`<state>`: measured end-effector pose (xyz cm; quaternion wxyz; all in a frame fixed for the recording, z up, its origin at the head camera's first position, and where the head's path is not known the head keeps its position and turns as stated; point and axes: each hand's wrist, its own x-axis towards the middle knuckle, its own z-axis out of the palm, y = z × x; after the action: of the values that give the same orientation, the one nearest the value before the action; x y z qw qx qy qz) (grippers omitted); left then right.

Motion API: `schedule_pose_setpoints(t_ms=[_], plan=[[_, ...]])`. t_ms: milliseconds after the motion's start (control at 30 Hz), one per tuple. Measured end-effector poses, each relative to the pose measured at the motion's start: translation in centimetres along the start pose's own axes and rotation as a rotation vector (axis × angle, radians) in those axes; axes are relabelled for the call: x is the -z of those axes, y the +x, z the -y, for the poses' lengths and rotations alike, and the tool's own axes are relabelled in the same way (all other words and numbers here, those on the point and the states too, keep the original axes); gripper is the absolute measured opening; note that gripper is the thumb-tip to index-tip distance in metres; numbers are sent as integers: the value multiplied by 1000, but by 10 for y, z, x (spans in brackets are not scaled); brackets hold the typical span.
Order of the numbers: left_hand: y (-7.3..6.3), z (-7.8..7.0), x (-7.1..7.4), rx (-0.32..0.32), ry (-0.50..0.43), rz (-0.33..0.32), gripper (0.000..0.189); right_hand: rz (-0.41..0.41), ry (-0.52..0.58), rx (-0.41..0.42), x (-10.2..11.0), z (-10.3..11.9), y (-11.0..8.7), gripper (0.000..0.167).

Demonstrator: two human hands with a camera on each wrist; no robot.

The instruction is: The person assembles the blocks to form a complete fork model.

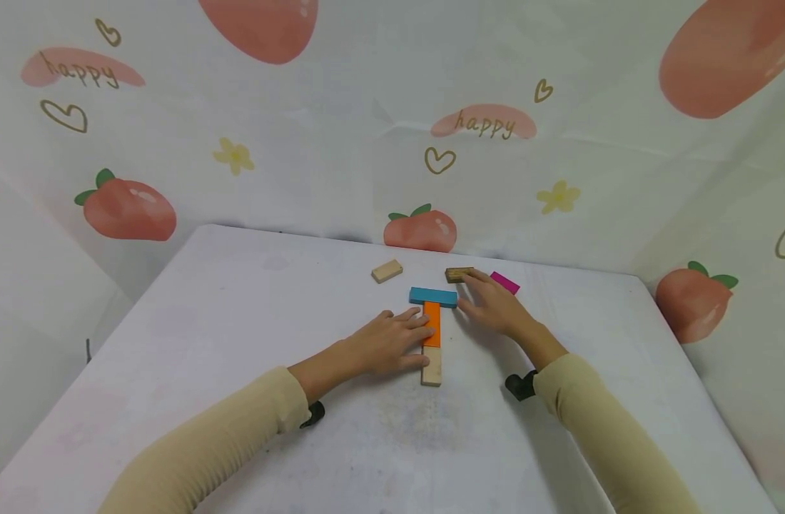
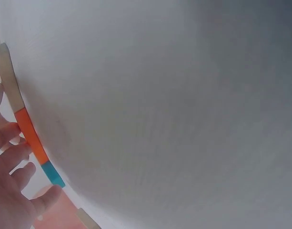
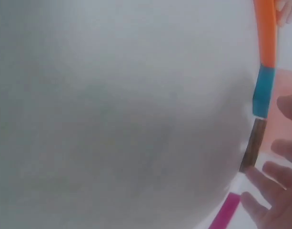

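Observation:
A plain wooden block (image 1: pixel 432 366), an orange block (image 1: pixel 432 325) and a blue block (image 1: pixel 434 297) lie on the table in a T shape, the blue one crosswise at the far end. My left hand (image 1: pixel 390 343) rests with spread fingers along the left side of the orange and plain blocks. Beyond the blue block's right end lies a dark brown block (image 1: pixel 458 275). My right hand (image 1: pixel 493 303) reaches over to it, and in the right wrist view a fingertip meets the end of the brown block (image 3: pixel 253 145). The right thumb is near the blue block's right end.
A second plain wooden block (image 1: pixel 387 271) lies at the back, left of the brown one. A magenta block (image 1: pixel 504 283) lies right of the brown block, behind my right hand. Patterned cloth (image 1: pixel 341 178) hangs along the back edge of the white table (image 1: pixel 270 300).

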<state>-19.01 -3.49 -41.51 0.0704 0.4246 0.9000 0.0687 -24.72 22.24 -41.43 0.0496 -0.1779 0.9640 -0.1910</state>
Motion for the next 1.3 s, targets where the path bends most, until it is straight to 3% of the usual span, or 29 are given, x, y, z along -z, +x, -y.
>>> schedule_pose_setpoints(t_ms=[533,767,1300], plan=[[0,0,0,0,2,-5,61,53,43,-52,-3,6,20,68],[0,1,-1,0,5,-5,61,106,148,-71,-3,8,24,72],[0,-1,2,7,-20,11,61,142,122,-2,-3,16,27,78]])
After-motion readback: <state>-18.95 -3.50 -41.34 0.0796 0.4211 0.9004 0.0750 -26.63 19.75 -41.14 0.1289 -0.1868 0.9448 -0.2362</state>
